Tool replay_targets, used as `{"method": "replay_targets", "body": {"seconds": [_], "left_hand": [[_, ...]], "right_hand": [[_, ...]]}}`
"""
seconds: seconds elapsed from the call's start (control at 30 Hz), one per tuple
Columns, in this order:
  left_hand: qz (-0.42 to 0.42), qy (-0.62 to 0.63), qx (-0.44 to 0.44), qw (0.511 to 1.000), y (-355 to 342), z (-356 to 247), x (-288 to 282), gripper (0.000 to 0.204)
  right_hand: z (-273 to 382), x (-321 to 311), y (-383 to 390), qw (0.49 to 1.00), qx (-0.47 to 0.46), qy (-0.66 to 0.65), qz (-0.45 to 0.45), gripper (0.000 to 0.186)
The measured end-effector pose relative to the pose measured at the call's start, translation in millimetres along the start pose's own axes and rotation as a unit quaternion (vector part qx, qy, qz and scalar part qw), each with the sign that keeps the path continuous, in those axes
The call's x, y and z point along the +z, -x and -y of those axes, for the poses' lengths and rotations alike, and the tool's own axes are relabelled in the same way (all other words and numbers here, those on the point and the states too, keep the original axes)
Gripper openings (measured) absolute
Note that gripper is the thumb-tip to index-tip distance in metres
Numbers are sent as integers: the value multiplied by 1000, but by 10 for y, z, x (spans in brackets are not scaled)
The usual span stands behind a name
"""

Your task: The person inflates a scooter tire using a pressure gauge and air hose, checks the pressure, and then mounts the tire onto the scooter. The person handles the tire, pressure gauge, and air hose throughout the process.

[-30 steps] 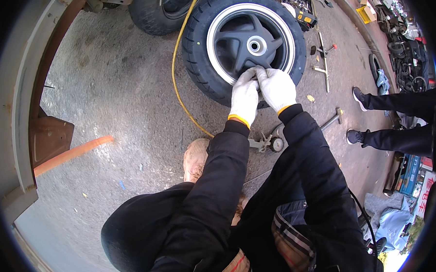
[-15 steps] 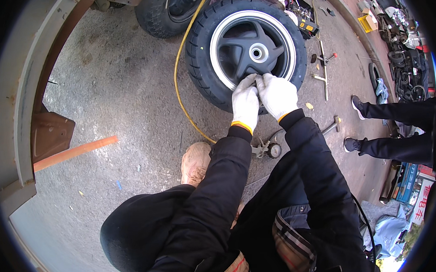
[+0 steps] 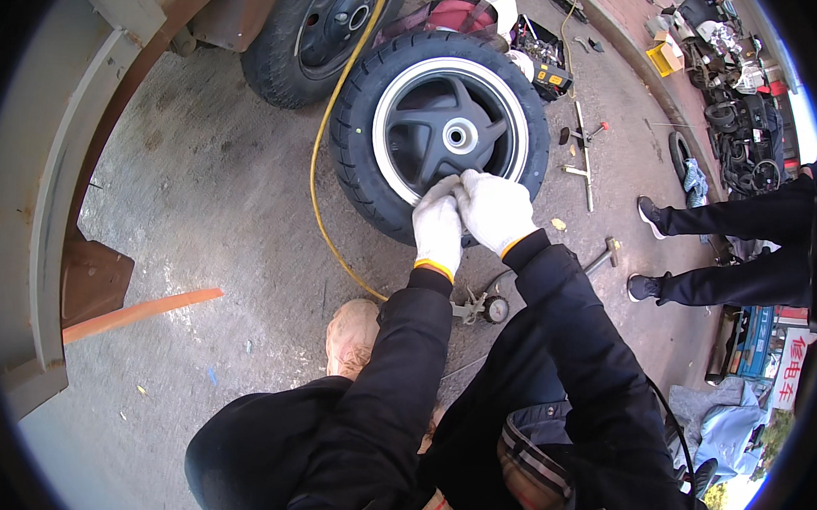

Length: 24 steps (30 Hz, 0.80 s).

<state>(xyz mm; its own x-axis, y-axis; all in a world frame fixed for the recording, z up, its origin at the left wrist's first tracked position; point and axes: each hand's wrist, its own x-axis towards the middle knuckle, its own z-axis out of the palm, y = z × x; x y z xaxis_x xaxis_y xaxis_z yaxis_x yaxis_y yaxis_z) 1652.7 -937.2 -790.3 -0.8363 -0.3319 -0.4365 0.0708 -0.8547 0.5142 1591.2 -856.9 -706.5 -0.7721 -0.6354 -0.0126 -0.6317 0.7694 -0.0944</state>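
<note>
In the head view, the wheel (image 3: 460,136) lies on its side on the grey pavement (image 3: 184,181), toward the far edge and left of the kerb (image 3: 637,66) that bounds the right edge; whether anything props it up cannot be seen. The left hand (image 3: 438,224) and right hand (image 3: 500,212), both in white gloves, meet at the near edge of the metal rim, fingers bent and fingertips drawn close together. Whether they pinch something small cannot be told, since the gloves cover the spot. If they do, thick glove fabric could blunt the feel and let a small part slip down inside the rim. A push on that near edge could also rock the wheel if it rests unevenly. The yellow hose (image 3: 316,160) curves past the tyre's left side toward the pressure gauge (image 3: 496,308), just beside the forearms; a shifting foot or sleeve could snag it and drag the gauge over the pavement.
</note>
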Motion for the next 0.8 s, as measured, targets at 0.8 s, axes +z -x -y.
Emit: {"method": "replay_targets", "body": {"seconds": [0.8], "left_hand": [[-13, 54, -21, 998, 31, -63, 56, 52]], "right_hand": [[29, 11, -19, 1000, 4, -12, -25, 21]]}}
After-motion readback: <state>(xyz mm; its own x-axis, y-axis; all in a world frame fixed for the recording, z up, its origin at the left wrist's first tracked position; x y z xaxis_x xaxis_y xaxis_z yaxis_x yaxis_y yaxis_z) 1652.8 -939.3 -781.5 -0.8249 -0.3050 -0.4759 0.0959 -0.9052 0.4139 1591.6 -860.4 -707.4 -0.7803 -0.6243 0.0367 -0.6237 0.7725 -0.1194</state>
